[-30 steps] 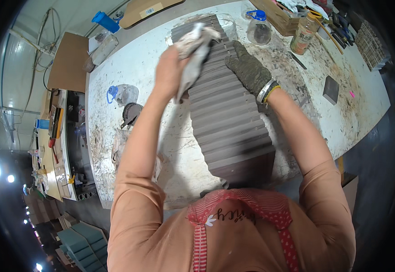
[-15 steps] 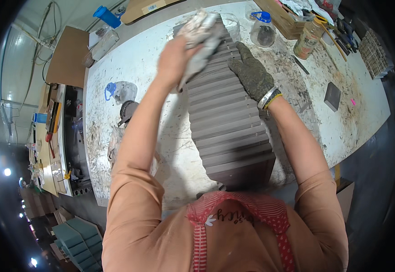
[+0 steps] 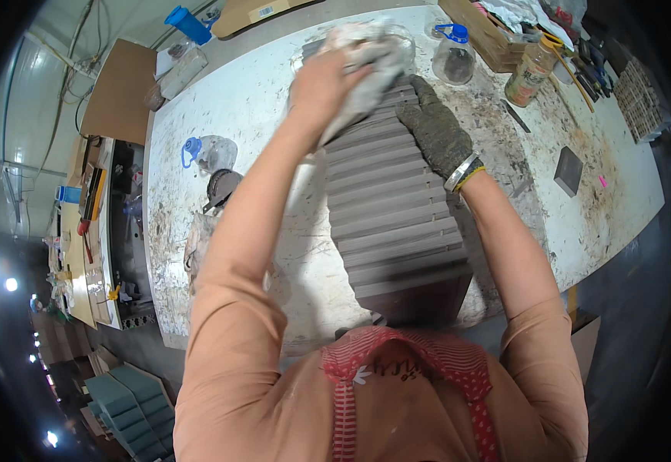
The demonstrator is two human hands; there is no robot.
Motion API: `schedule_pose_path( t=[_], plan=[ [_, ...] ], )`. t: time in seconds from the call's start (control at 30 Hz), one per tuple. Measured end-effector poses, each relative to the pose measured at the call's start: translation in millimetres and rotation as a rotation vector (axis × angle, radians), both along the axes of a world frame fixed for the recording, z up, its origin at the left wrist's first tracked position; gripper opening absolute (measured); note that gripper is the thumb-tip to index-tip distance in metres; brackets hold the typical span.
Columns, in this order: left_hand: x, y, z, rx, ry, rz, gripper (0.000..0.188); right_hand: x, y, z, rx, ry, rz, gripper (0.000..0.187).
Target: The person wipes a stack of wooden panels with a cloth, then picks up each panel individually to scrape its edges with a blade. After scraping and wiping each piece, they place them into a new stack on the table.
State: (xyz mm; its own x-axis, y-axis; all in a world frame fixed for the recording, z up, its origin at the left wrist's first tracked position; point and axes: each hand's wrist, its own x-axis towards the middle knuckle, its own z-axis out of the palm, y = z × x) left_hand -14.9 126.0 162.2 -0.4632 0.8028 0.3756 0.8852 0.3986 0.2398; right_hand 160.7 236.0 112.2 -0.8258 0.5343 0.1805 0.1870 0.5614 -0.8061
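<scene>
A long row of overlapping dark grey flat pieces (image 3: pixel 385 196), stepped like shingles, runs from the table's far side toward my body. What the pieces are I cannot tell. My left hand (image 3: pixel 321 91) is bare and closed on a whitish, stained cloth (image 3: pixel 374 65), which lies over the row's far end and is blurred by motion. On my right hand (image 3: pixel 437 135) is a dark, dirty work glove with a light band at the wrist. Its fingers stretch along the row's right edge, thumb apart, touching the pieces. The cloth hides part of the far pieces.
The row lies on a stained white table (image 3: pixel 605 223). To the left are a clear jug with a blue handle (image 3: pixel 214 154) and a dark round container (image 3: pixel 222 187). Right of the row stand a blue-capped jug (image 3: pixel 454 61), a bottle (image 3: pixel 528 73) and a dark block (image 3: pixel 567 171).
My left hand and the cloth have shifted slightly right and nearer to me over the row's far end. My right hand keeps its place against the row's edge; the whole view has shifted a little.
</scene>
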Motion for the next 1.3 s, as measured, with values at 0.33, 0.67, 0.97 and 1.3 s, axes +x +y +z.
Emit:
schedule_pose_path(
  t=[0.33, 0.67, 0.97, 1.3],
  plan=[
    [-41.5, -39.4, 24.3, 0.427, -0.702, 0.067, 0.046, -0.2, -7.6, 6.2, 0.053, -0.081, -0.021, 0.071],
    [-86.4, -69.3, -6.7, -0.082, -0.188, 0.213, 0.052, -4.1, -2.8, 15.7, 0.055, -0.08, 0.096, 0.073],
    [-50.8, -5.6, 43.4, 0.357, -0.373, -0.034, 0.043, -26.5, 31.2, 44.8, 0.17, -0.046, 0.018, 0.072],
    [-72.8, -41.2, 15.9, 0.046, -0.125, -0.104, 0.026, -49.2, 24.1, 32.6, 0.595, -0.301, 0.275, 0.048]
  ],
)
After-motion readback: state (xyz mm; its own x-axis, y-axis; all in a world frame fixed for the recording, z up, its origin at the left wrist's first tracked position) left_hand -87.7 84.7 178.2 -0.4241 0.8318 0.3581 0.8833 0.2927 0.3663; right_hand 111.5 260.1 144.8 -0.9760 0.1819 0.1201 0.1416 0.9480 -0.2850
